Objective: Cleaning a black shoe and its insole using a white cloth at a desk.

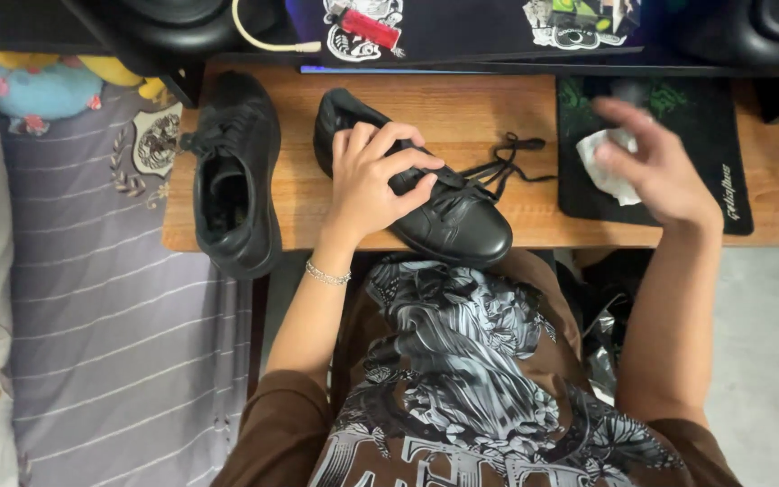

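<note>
My left hand (373, 177) grips a black leather shoe (458, 223) by its opening, holding it on the wooden desk (480, 104) with its toe toward me. Its black laces (507, 160) trail loose to the right. My right hand (660, 167) hovers blurred over a black mat (723, 135), closed on a crumpled white cloth (608, 162). A second black shoe (234, 176) lies at the desk's left end, opening up, overhanging the front edge.
A bed with a grey striped sheet (119, 334) runs along the left, with a soft toy (47, 86) at its head. Dark speakers (182, 22) and a stickered dark panel (462, 27) line the back of the desk. Crinkled plastic (601, 347) lies on the floor by my right leg.
</note>
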